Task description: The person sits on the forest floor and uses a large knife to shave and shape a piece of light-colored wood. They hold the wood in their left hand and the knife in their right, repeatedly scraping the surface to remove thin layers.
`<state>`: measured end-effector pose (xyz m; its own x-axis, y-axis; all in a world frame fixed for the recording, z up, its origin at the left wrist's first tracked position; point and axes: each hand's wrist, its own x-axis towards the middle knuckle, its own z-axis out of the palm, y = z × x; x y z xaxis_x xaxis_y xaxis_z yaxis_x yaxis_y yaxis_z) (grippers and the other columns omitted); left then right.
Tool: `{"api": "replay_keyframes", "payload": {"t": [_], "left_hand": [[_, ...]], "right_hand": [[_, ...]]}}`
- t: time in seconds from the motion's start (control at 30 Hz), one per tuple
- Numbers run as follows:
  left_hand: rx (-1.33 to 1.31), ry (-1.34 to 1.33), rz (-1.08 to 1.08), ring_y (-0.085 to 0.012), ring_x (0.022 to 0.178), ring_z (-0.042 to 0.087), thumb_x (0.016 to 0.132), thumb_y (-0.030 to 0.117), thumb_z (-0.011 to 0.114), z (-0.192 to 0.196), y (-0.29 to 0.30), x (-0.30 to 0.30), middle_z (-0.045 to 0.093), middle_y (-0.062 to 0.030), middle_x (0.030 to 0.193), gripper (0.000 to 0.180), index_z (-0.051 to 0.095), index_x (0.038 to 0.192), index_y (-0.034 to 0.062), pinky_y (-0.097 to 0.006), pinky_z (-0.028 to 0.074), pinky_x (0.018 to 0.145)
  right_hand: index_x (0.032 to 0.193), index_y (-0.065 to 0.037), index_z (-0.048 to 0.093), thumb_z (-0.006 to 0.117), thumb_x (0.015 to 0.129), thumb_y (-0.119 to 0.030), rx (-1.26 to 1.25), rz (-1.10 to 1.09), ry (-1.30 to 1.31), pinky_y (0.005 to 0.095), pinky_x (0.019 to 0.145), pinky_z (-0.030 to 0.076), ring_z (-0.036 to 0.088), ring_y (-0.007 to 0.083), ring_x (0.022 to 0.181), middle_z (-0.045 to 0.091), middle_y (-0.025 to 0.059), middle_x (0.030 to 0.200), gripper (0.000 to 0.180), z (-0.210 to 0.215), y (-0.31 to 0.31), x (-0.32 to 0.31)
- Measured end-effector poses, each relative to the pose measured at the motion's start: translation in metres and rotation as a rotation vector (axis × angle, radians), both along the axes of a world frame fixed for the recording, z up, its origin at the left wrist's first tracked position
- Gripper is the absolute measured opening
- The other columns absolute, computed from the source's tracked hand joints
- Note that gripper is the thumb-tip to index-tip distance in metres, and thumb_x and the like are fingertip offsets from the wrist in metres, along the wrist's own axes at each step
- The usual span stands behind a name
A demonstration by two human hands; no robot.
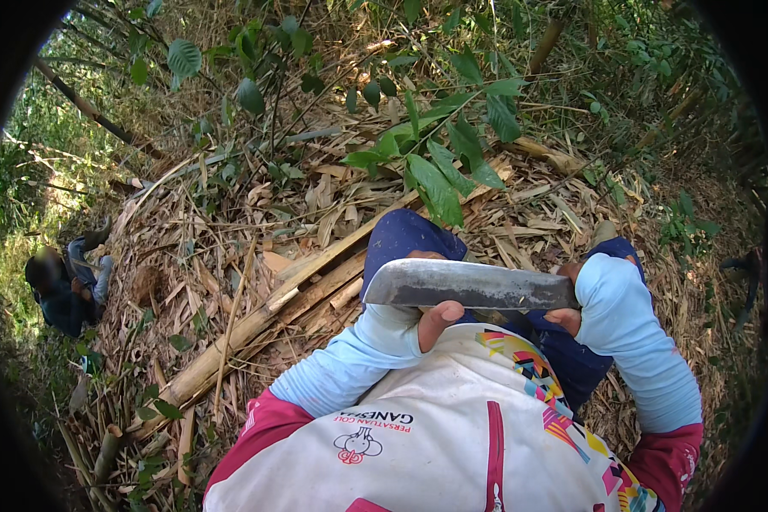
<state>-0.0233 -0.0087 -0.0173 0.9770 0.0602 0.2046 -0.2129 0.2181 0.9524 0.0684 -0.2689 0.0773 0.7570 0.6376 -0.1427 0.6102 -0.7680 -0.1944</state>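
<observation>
A machete [478,285] with a broad, worn grey blade lies crosswise before my body, its rounded tip toward the left. My right hand [567,317] is closed at its handle end; the hand and sleeve hide the handle. Near the tip, my left hand [439,322] grips the blade, with the thumb below its lower edge. The other left fingers are mostly hidden behind the metal, and a bit of hand shows above the upper edge. Light blue sleeves [337,354] cover both forearms. Below the blade are my dark blue trouser legs [410,235], knees bent.
Split bamboo poles [269,320] run diagonally along the ground on my left, over dry leaf litter [316,205]. A leafy green branch [439,175] hangs just beyond my knees. Another person [68,282] sits at the far left. Bamboo stalks and undergrowth surround the spot.
</observation>
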Motion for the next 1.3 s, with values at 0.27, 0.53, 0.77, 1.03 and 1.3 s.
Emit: {"api": "replay_keyframes", "payload": {"t": [0.27,0.53,0.77,1.03,1.3], "left_hand": [[0.091,0.094,0.007,-0.0139,0.064,0.059,0.089,0.030,0.071,0.007,0.009,0.012,0.058,-0.0076,0.077,0.047,0.046,0.115,0.0003,-0.027,0.051,0.058],[-0.101,0.156,0.077,-0.0192,0.071,0.061,0.092,0.018,0.061,0.013,0.023,0.024,0.059,-0.0132,0.086,0.045,0.039,0.126,-0.0015,-0.033,0.053,0.068],[-0.398,0.140,-0.052,-0.0301,0.094,0.067,0.089,0.040,0.052,-0.002,0.052,0.033,0.062,-0.0243,0.109,0.068,0.034,0.139,-0.0034,-0.041,0.054,0.087],[-0.493,0.174,-0.015,-0.0360,0.093,0.066,0.086,0.041,0.055,-0.005,0.064,0.035,0.061,-0.0270,0.108,0.068,0.039,0.134,-0.0047,-0.049,0.054,0.087],[-0.253,0.268,0.120,-0.0247,0.089,0.066,0.089,0.018,0.064,-0.019,0.058,0.034,0.063,-0.0211,0.106,0.053,0.039,0.131,-0.0025,-0.039,0.057,0.080]], "right_hand": [[0.098,-0.002,0.066,0.070,0.086,-0.039,0.353,-0.313,0.093,0.0368,0.065,0.049,0.061,0.0310,0.068,0.062,0.0145,0.076,0.039,-0.036,-0.004,0.005],[0.128,0.000,0.052,0.064,0.092,-0.037,0.801,-0.605,0.497,0.0207,0.047,0.038,0.044,0.0061,0.054,0.048,-0.0027,0.068,0.053,-0.072,-0.020,0.005],[0.128,-0.002,0.052,0.068,0.089,-0.035,0.855,-0.651,0.527,0.0208,0.048,0.038,0.044,0.0056,0.054,0.049,-0.0029,0.070,0.054,-0.094,-0.027,-0.003],[0.127,-0.002,0.052,0.076,0.083,-0.034,0.749,-0.561,0.414,0.0232,0.064,0.045,0.053,0.0070,0.070,0.057,-0.0004,0.083,0.060,-0.107,-0.028,-0.006],[0.128,-0.003,0.053,0.080,0.079,-0.031,0.816,-0.531,0.492,0.0225,0.067,0.044,0.054,0.0077,0.076,0.060,0.0012,0.092,0.063,-0.106,-0.015,-0.015]]}}
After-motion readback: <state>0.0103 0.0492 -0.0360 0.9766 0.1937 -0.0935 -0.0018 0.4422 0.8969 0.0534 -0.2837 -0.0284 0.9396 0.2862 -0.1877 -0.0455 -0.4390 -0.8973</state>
